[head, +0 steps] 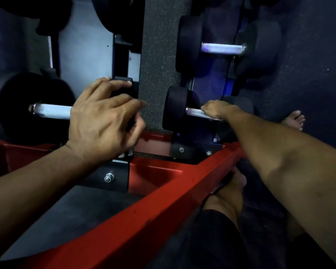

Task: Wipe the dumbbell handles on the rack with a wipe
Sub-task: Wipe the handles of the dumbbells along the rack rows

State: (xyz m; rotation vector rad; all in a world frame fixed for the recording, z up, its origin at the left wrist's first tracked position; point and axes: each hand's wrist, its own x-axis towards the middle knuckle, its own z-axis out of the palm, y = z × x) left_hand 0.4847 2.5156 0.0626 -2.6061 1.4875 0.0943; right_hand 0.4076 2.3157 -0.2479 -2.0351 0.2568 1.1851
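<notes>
A large black dumbbell lies at the left, its knurled steel handle point(50, 111) bare. My left hand point(105, 117) curls over that dumbbell's right head point(122, 90), fingers on top and thumb underneath. A smaller dumbbell point(177, 107) lies on the lower right shelf. My right hand point(217, 110) grips its steel handle point(194, 112), covering the handle's right half. No wipe shows; whether one sits under my right hand is hidden. Another dumbbell's handle point(221, 48) gleams on the shelf above.
The rack's red frame point(163, 206) runs diagonally across the foreground, with black brackets and bolts point(109, 177). A speckled grey upright point(157, 65) stands between the two dumbbell columns. My bare feet point(229, 187) stand on the dark floor to the right.
</notes>
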